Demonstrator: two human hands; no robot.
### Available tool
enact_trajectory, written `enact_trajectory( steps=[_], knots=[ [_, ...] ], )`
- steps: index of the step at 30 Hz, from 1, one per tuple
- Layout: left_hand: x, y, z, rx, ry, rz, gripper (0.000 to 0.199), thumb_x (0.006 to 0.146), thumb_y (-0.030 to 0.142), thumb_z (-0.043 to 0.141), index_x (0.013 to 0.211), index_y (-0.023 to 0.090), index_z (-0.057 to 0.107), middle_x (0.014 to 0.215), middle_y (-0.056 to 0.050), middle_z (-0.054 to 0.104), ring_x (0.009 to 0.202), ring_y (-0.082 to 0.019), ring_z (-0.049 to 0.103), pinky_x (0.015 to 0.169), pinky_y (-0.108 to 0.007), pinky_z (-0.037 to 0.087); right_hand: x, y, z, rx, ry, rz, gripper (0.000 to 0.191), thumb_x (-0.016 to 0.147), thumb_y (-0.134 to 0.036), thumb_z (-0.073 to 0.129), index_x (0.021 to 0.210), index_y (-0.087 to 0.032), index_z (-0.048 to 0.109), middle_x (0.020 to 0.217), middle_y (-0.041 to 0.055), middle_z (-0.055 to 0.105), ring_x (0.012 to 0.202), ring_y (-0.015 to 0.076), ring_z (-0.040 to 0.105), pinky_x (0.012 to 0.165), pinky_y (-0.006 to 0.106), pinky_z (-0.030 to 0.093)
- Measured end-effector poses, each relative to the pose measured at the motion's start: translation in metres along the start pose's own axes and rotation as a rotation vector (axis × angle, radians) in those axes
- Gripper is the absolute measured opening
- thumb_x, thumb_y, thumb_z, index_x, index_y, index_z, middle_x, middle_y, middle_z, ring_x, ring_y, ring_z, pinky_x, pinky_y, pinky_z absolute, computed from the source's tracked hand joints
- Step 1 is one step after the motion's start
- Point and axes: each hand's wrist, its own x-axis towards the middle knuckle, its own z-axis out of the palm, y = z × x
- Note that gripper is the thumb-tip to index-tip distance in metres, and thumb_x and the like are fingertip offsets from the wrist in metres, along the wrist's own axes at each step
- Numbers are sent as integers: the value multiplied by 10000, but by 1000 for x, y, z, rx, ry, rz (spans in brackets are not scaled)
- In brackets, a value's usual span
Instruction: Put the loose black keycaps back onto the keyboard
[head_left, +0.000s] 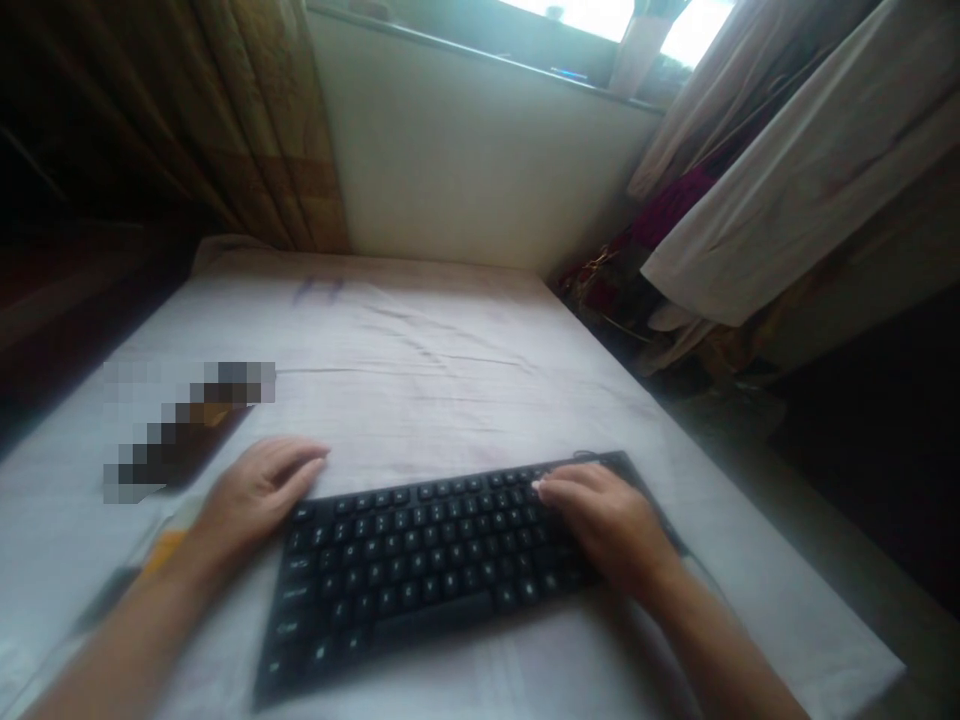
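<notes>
A black keyboard (420,560) with pale key markings lies at a slant on a white cloth, its right end farther away. Beside its far left corner is my left hand (259,490), fingers stretched to the right with nothing in them; whether it touches the keyboard edge cannot be told. Over the right-hand keys rests my right hand (607,515), its fingers slightly bent and its fingertips near the top rows. Its thumb is hidden, and it holds nothing visible.
A dark object (199,430), partly pixelated, lies left of my left hand. A yellow-and-dark item (165,550) is partly behind my left forearm. The white cloth (420,390) has creases. Curtains (247,130) hang at left, clothes (780,200) at right, near the window.
</notes>
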Motion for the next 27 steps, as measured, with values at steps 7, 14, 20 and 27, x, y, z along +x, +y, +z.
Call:
enact_trajectory(
  steps=[7,14,20,27],
  knots=[
    [1,1,-1,25,-12,-24,406,831,600,520,922,270,737,1004,-37,751,993,-254,677,930,-366,518,9,-16,6,64,10,-28,194,967,-162,515,965,-193,706,934,74,730,821,200,671,729,322,546],
    [2,2,-1,26,-22,-80,540,790,720,492,918,260,744,1026,-60,755,1001,-270,676,949,-390,514,-7,5,1,-13,-9,4,205,970,-180,514,972,-190,719,954,83,730,824,213,672,727,345,553],
    [3,-2,-1,41,-27,-111,634,736,804,462,905,267,753,1032,-69,755,1010,-297,677,970,-434,510,-19,24,-6,-30,5,28,211,969,-185,513,985,-203,722,967,78,737,845,211,677,749,343,566],
    [3,-2,-4,52,-53,-122,606,748,781,492,929,265,754,1064,-60,750,1027,-293,675,985,-423,505,-33,45,-14,-5,-13,164,226,963,-216,509,1009,-238,730,993,63,739,878,211,682,770,349,579]
  ],
)
